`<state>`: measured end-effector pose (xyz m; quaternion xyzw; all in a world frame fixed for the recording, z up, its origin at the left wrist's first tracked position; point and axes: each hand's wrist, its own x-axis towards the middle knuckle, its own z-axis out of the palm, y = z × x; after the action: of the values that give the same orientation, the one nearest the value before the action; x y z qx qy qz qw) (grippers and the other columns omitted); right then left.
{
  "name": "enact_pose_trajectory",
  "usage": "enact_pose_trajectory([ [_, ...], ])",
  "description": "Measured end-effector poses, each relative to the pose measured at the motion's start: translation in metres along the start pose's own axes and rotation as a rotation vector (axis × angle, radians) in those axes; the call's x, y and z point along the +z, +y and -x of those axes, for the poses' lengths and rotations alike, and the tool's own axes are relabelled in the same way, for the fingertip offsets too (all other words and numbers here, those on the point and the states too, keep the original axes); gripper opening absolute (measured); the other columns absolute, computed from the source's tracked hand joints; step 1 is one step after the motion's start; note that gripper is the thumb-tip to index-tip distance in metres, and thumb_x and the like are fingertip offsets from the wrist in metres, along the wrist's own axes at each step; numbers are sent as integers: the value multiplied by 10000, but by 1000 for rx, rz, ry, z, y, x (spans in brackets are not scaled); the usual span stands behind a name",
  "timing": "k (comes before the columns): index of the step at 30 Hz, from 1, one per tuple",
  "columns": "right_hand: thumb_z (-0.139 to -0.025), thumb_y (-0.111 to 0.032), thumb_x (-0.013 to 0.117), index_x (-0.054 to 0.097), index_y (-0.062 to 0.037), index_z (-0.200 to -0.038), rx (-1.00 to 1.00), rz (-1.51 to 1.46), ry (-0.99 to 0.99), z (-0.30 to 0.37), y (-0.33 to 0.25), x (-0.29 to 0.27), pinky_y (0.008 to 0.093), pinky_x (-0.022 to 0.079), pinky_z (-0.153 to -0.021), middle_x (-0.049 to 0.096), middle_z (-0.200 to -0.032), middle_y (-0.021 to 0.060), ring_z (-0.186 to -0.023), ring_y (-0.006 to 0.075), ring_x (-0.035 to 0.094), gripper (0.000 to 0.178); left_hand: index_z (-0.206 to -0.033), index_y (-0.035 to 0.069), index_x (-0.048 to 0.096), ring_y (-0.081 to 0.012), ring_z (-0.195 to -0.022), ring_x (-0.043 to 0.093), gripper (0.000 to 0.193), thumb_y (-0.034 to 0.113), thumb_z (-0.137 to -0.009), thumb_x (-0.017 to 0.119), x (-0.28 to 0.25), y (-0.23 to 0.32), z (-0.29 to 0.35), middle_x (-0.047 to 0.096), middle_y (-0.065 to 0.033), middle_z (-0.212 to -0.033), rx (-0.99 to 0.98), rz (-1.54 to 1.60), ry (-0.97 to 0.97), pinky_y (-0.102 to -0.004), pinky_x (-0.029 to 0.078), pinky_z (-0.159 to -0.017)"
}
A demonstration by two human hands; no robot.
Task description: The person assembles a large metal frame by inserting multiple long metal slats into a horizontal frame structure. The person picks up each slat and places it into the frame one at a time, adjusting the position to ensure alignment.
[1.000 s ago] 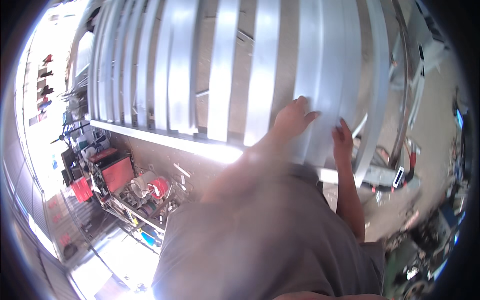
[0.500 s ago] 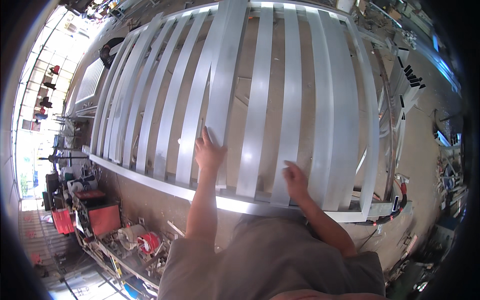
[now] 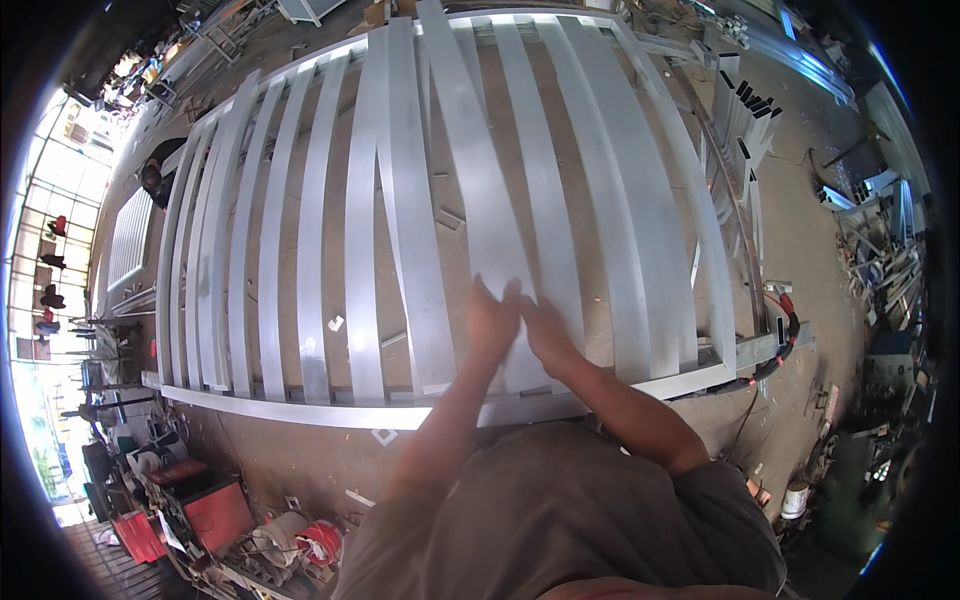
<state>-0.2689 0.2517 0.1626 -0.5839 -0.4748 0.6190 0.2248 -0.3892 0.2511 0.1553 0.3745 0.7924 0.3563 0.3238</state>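
So the left hand (image 3: 493, 322) and right hand (image 3: 547, 335) have just come together on one long, flat silver metal slat (image 3: 480, 190), which looks like the sole focus now. Gripping or pressing? Can't tell. It slants from the silver rectangular metal frame's (image 3: 250, 408) far edge to its near edge.
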Motion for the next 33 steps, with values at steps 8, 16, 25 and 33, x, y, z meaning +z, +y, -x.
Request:
enact_pose_trajectory([
  [8,-1082,-403,488,551,43,-1417,-32,236,301,31,100,-49,451,456,-1053,659,-1291,301,-1242,430,620,561,-1508,-133,370,-455,-1372,525,858,425,-955,712,63,-3,60,544,-365,-1421,-86,160,-254,-479,418,-1143],
  [16,-1082,-416,488,563,30,-1407,-12,178,309,37,114,-93,454,464,-1042,676,-1267,289,-1220,421,637,557,-1500,-135,383,-439,-1339,558,863,418,-932,726,114,4,76,579,-353,-1379,-81,120,-244,-481,446,-1111],
  [25,-1069,-451,501,547,69,-1409,72,178,317,30,116,-122,456,457,-1058,654,-1295,317,-1258,446,610,623,-1482,-123,384,-402,-1219,640,820,391,-939,721,160,-8,74,639,-305,-1306,-62,100,-219,-454,499,-1031],
  [33,-1070,-452,507,525,75,-1440,27,159,289,25,111,-141,443,451,-1073,650,-1312,316,-1276,441,604,644,-1520,-119,362,-427,-1314,583,889,441,-927,715,176,1,73,574,-323,-1412,-109,123,-225,-451,460,-1100],
])
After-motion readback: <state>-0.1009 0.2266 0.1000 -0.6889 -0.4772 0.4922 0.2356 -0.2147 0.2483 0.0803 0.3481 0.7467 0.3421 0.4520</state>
